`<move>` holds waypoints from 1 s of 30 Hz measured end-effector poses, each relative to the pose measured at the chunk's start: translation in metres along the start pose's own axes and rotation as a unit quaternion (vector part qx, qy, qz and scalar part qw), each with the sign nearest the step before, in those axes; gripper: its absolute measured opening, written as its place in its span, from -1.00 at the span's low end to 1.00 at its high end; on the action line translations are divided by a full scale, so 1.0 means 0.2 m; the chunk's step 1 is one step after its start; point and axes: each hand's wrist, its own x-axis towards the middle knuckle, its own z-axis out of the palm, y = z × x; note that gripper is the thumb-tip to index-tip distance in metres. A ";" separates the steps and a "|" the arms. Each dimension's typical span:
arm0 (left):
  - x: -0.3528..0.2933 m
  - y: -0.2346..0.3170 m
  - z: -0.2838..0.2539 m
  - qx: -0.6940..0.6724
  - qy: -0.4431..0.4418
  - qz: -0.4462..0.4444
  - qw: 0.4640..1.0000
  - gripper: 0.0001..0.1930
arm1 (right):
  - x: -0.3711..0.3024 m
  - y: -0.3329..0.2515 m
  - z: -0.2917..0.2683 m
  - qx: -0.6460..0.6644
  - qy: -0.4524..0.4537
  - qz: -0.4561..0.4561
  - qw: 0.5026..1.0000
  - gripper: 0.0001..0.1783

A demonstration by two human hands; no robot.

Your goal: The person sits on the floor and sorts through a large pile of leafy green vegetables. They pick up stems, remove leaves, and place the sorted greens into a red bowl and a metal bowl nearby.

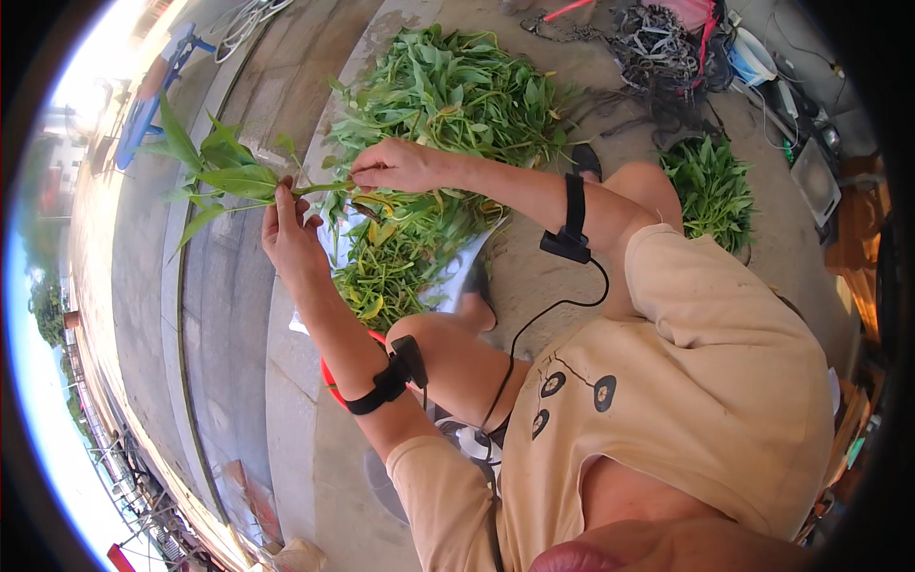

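My left hand [297, 243] pinches a leafy green stem, which looks like water spinach [236, 179], just below its leaves. The leaves spread out to the left of the fingers. My right hand [396, 164] is closed on the lower end of the same stem, a short way to the right. Beyond and beneath my hands lies a large heap of the same greens [457, 91]. A smaller, looser pile of stems and some yellowed leaves [376, 276] rests on a white sheet [457, 278] nearer to me.
A separate bunch of greens [710, 191] sits by my right knee. Farther back are a tangle of dark strips [662, 52] and a white-and-blue container [753, 57]. A blue stool-like frame [157, 95] stands at the far left. A black cable [548, 310] runs from my right-arm strap.
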 end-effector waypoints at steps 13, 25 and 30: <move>-0.25 -0.06 -0.41 0.010 0.012 0.085 0.996 -0.72 | -0.07 -0.09 0.40 -0.283 0.174 -0.218 0.918 -0.86; -0.27 -0.18 -0.43 -0.085 -0.083 -0.027 0.993 -0.70 | -0.21 -0.06 0.31 -0.391 0.172 -0.355 0.832 -0.75; -0.23 -0.21 -0.33 -0.171 -0.126 -0.030 0.977 -0.74 | -0.24 -0.04 0.22 -0.436 0.182 -0.333 0.816 -0.74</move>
